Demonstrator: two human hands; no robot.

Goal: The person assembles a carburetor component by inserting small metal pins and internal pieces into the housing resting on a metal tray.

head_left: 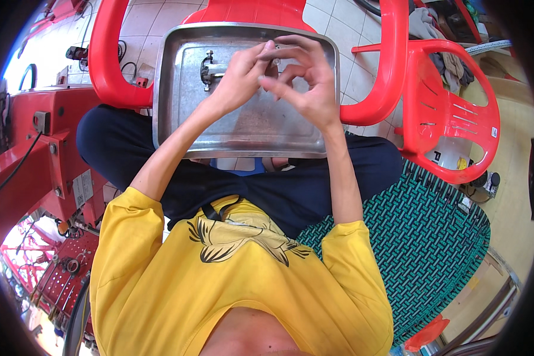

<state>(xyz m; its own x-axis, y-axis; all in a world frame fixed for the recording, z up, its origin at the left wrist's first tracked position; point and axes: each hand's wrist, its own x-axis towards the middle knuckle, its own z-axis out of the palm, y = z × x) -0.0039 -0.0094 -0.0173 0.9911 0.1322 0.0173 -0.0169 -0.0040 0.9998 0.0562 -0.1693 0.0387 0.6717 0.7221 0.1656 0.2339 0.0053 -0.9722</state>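
My left hand (241, 77) is over the middle of a shallow metal tray (190, 148), its fingers closed around something small that they mostly hide. A bit of shiny metal (276, 62) shows between the two hands; its kind is unclear. Facing it, my right hand (307, 83) has its fingers curved and spread, the thumb apart from them, close to the left fingertips. Inside the tray, left of my left hand, lies a metal part (207, 71) with a dark flanged end and a pale cylindrical body, partly behind my wrist.
The tray rests on a red plastic chair (391, 59) in front of my legs. Another red chair (457, 107) stands to the right. A green-and-black woven seat (409, 237) is beside me. Red machinery (53, 148) stands at the left, with cables on the tiled floor (154, 21).
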